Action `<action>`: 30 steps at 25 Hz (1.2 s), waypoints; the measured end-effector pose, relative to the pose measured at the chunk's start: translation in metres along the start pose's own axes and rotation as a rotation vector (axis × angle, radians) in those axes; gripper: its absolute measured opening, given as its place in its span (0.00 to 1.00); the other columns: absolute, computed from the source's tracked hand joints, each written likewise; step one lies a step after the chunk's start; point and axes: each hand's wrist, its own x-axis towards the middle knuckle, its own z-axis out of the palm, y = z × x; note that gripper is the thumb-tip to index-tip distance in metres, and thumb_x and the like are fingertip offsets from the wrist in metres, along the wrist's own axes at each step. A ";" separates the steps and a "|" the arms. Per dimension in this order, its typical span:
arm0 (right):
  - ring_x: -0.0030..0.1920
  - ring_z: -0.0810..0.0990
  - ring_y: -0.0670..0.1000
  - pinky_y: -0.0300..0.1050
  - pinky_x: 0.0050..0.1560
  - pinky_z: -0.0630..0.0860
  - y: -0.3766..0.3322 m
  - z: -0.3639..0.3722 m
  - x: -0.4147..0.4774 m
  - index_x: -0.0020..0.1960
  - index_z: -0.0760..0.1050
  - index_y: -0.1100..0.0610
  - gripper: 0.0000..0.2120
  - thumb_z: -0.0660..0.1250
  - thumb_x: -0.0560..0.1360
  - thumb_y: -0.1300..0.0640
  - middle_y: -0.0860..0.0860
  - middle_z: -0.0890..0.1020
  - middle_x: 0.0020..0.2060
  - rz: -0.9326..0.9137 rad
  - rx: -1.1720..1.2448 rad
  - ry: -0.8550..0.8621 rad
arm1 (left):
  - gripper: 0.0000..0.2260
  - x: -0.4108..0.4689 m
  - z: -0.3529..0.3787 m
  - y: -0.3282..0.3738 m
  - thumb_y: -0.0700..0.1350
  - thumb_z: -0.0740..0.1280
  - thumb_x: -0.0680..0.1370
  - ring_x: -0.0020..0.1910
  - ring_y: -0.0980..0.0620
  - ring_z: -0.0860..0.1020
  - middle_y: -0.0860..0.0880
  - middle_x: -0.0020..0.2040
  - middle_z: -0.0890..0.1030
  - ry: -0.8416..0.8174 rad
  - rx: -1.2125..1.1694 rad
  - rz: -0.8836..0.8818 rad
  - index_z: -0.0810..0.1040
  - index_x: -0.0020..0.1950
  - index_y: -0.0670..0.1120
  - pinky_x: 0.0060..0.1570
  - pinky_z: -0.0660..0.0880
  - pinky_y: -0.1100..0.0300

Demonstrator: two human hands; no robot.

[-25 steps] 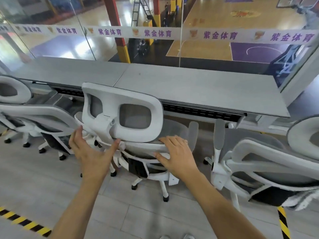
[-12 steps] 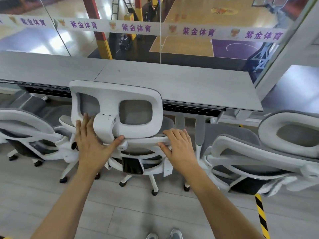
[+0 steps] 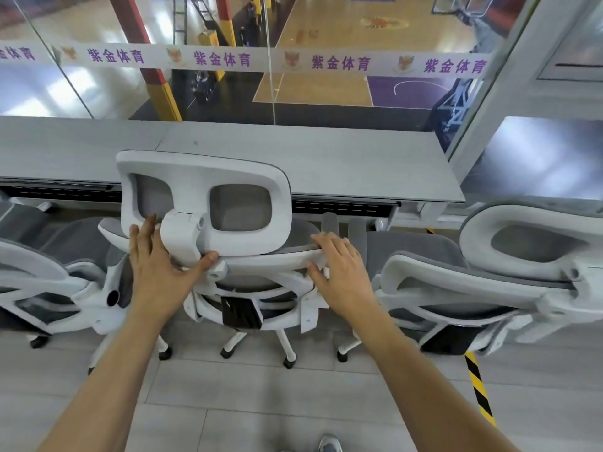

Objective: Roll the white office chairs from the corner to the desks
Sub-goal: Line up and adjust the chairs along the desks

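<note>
Middle white office chair (image 3: 202, 203): centre of view, backrest toward the camera, seat tucked under the front edge of the grey desk (image 3: 326, 158), which spans the view from 9 to 3 o'clock.

Left hand (image 3: 156, 265): at 9 o'clock of the chair's headrest bracket, fingers extended and laid flat against the lower left of the headrest frame, thumb hooked under the bracket toward 3 o'clock.

Right hand (image 3: 339, 272): at 4 o'clock of the headrest, palm down on the upper rim of the backrest, fingers curled over its edge, thumb pressed against the rim's near face.

Left neighbouring chair (image 3: 49, 275): at 9 o'clock, reclined, just beside the middle chair.

Right neighbouring chair (image 3: 489, 265): at 3 o'clock, likewise reclined, armrest close to the middle chair's.

Yellow-and-black floor tape (image 3: 478, 386): at 4 o'clock, on the grey floor.

Shoe tip (image 3: 329, 444): at 6 o'clock, bottom edge.
</note>
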 end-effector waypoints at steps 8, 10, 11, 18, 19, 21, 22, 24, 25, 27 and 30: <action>0.64 0.76 0.61 0.56 0.66 0.70 0.089 -0.105 -0.040 0.69 0.71 0.55 0.23 0.66 0.78 0.48 0.56 0.79 0.63 0.438 -0.469 0.038 | 0.21 -0.078 0.067 0.147 0.45 0.68 0.79 0.68 0.41 0.71 0.39 0.68 0.72 0.115 -0.089 0.709 0.71 0.71 0.42 0.69 0.69 0.50; 0.61 0.78 0.59 0.55 0.64 0.68 0.101 -0.104 -0.050 0.65 0.74 0.54 0.20 0.66 0.77 0.44 0.55 0.81 0.59 0.472 -0.616 -0.068 | 0.25 -0.062 0.113 0.164 0.49 0.65 0.80 0.74 0.40 0.66 0.41 0.73 0.69 -0.158 0.206 0.734 0.65 0.76 0.46 0.71 0.66 0.44; 0.58 0.79 0.59 0.56 0.62 0.69 0.105 -0.102 -0.053 0.62 0.76 0.55 0.19 0.67 0.77 0.45 0.55 0.82 0.56 0.433 -0.646 -0.058 | 0.27 -0.050 0.127 0.165 0.51 0.64 0.80 0.75 0.39 0.64 0.42 0.75 0.67 -0.253 0.348 0.646 0.61 0.78 0.47 0.73 0.62 0.43; 0.48 0.79 0.61 0.56 0.54 0.67 0.122 -0.097 -0.054 0.54 0.78 0.57 0.15 0.74 0.73 0.49 0.56 0.82 0.47 0.277 -0.668 0.134 | 0.31 -0.047 0.139 0.147 0.36 0.71 0.71 0.52 0.43 0.75 0.46 0.58 0.77 -0.272 0.554 0.505 0.66 0.72 0.50 0.57 0.68 0.49; 0.48 0.78 0.61 0.55 0.54 0.66 0.124 -0.095 -0.053 0.54 0.78 0.57 0.15 0.74 0.73 0.49 0.56 0.82 0.47 0.268 -0.665 0.140 | 0.32 -0.047 0.139 0.145 0.36 0.71 0.70 0.51 0.43 0.75 0.46 0.57 0.78 -0.255 0.549 0.505 0.68 0.72 0.50 0.56 0.68 0.49; 0.48 0.78 0.61 0.55 0.54 0.64 0.126 -0.094 -0.050 0.55 0.78 0.57 0.15 0.74 0.74 0.49 0.56 0.81 0.48 0.257 -0.653 0.150 | 0.32 -0.045 0.135 0.142 0.34 0.71 0.68 0.50 0.43 0.75 0.46 0.55 0.78 -0.228 0.560 0.522 0.69 0.71 0.50 0.55 0.68 0.49; 0.49 0.78 0.61 0.55 0.54 0.64 0.126 -0.093 -0.048 0.55 0.78 0.57 0.15 0.74 0.74 0.49 0.56 0.81 0.48 0.256 -0.645 0.151 | 0.32 -0.045 0.134 0.141 0.33 0.70 0.68 0.50 0.43 0.75 0.46 0.55 0.78 -0.227 0.563 0.523 0.69 0.71 0.49 0.55 0.68 0.48; 0.50 0.78 0.61 0.56 0.56 0.64 0.129 -0.092 -0.046 0.56 0.78 0.57 0.16 0.73 0.74 0.49 0.57 0.82 0.49 0.259 -0.633 0.140 | 0.32 -0.046 0.133 0.142 0.33 0.70 0.70 0.51 0.43 0.75 0.45 0.56 0.77 -0.246 0.571 0.512 0.68 0.72 0.49 0.57 0.67 0.48; 0.51 0.78 0.62 0.56 0.56 0.65 0.130 -0.093 -0.045 0.57 0.78 0.57 0.16 0.73 0.74 0.49 0.57 0.82 0.50 0.264 -0.630 0.130 | 0.32 -0.047 0.133 0.143 0.33 0.69 0.70 0.52 0.43 0.75 0.45 0.57 0.77 -0.255 0.570 0.505 0.67 0.72 0.49 0.57 0.67 0.48; 0.52 0.78 0.61 0.56 0.57 0.65 0.132 -0.093 -0.043 0.58 0.78 0.56 0.16 0.72 0.75 0.48 0.56 0.82 0.51 0.277 -0.627 0.113 | 0.33 -0.047 0.135 0.145 0.33 0.69 0.71 0.55 0.43 0.74 0.45 0.59 0.76 -0.270 0.568 0.496 0.65 0.74 0.49 0.59 0.66 0.48; 0.53 0.77 0.61 0.56 0.58 0.64 0.133 -0.094 -0.045 0.59 0.78 0.55 0.16 0.72 0.76 0.48 0.56 0.81 0.52 0.281 -0.613 0.112 | 0.33 -0.046 0.135 0.148 0.34 0.68 0.72 0.55 0.43 0.74 0.46 0.60 0.76 -0.272 0.564 0.487 0.64 0.74 0.50 0.59 0.66 0.49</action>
